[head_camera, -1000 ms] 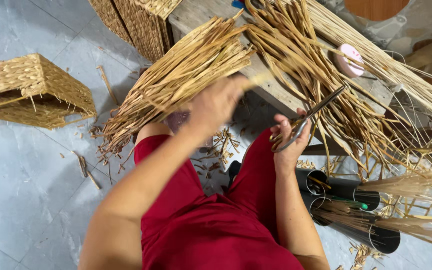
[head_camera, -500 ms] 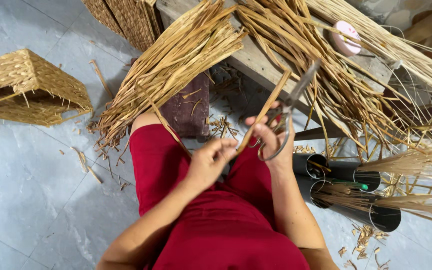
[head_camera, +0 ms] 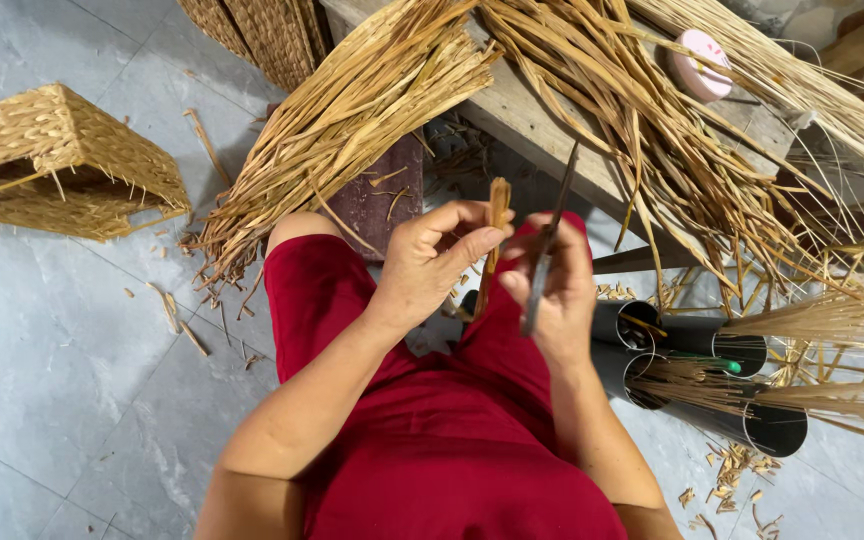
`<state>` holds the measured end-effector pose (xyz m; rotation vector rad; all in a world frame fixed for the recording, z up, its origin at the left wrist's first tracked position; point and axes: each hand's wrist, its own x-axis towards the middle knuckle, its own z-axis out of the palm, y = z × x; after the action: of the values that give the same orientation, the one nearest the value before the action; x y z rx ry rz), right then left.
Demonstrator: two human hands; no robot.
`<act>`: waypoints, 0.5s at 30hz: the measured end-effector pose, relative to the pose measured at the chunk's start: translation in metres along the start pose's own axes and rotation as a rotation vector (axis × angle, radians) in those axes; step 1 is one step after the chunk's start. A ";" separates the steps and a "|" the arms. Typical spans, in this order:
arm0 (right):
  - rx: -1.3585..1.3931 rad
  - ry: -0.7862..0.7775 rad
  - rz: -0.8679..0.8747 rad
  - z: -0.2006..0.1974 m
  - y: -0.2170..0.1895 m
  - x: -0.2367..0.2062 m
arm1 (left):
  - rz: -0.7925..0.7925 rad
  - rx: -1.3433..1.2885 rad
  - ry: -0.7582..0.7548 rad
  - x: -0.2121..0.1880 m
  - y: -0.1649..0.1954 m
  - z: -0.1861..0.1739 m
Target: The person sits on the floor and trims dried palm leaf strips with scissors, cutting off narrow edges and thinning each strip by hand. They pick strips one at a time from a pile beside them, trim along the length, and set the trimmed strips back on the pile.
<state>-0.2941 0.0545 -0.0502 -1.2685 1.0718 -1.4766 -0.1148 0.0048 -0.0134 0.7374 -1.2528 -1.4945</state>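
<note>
Above the red-clad lap, the left hand (head_camera: 432, 262) pinched a short flat strip of dried golden straw (head_camera: 497, 205) upright, while the right hand (head_camera: 555, 290) closed around dark metal scissors (head_camera: 549, 240) just beside it.

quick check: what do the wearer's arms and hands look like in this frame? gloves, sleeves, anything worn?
Both hands bare: no gloves on the left hand or the right hand. No rings, watch or bands visible. Forearms are uncovered all the way to the frame's bottom edge, so no sleeves show. The only clothing in view is a red garment over lap and knees.
</note>
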 end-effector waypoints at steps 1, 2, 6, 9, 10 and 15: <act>-0.073 0.011 -0.045 -0.002 -0.005 0.001 | 0.014 -0.009 -0.002 -0.002 0.000 -0.002; -0.187 0.004 -0.057 -0.005 -0.010 0.001 | -0.004 -0.014 0.010 -0.003 0.000 -0.003; -0.465 -0.047 -0.108 -0.003 -0.026 -0.005 | -0.019 -0.060 0.044 -0.008 -0.002 -0.003; -0.545 -0.078 -0.124 0.004 -0.033 -0.006 | -0.007 -0.070 0.051 -0.009 -0.004 -0.003; -0.573 -0.083 -0.124 0.006 -0.035 -0.006 | -0.009 -0.066 0.050 -0.010 -0.004 -0.004; -0.602 -0.096 -0.165 0.011 -0.036 -0.002 | 0.104 0.095 0.068 -0.012 -0.006 -0.008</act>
<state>-0.2860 0.0644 -0.0142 -1.8607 1.4339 -1.2304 -0.1057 0.0135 -0.0230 0.7674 -1.2975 -1.3225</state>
